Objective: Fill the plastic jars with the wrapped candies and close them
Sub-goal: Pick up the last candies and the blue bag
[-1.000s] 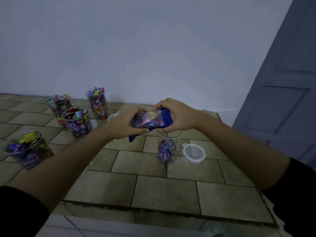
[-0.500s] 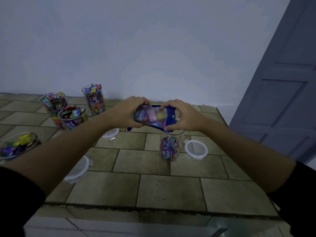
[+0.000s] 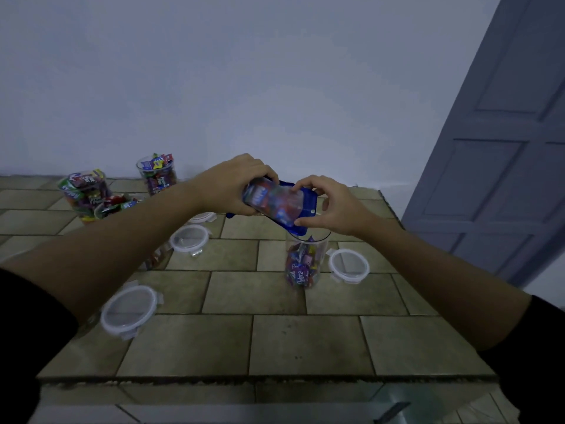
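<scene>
Blue candy bag (image 3: 275,200) tilted, mouth just above open jar (image 3: 305,264) (part full). L hand (image 3: 232,185) fingers curled round bag; R hand (image 3: 333,206) pinches it nr mouth. Lid (image 3: 348,266) just right of jar.

A blue candy bag (image 3: 275,203) with a clear window is in the air, tilted, gripped by the left hand (image 3: 235,191) and the right hand (image 3: 333,206). Its low end is at the rim of a clear open jar (image 3: 304,261), which stands upright and is about half full of wrapped candies (image 3: 301,272). A white-rimmed lid (image 3: 349,266) lies just right of it. Two other lids (image 3: 189,240) lie flat further left. Far left, the filled jars (image 3: 157,175) stand open.
</scene>
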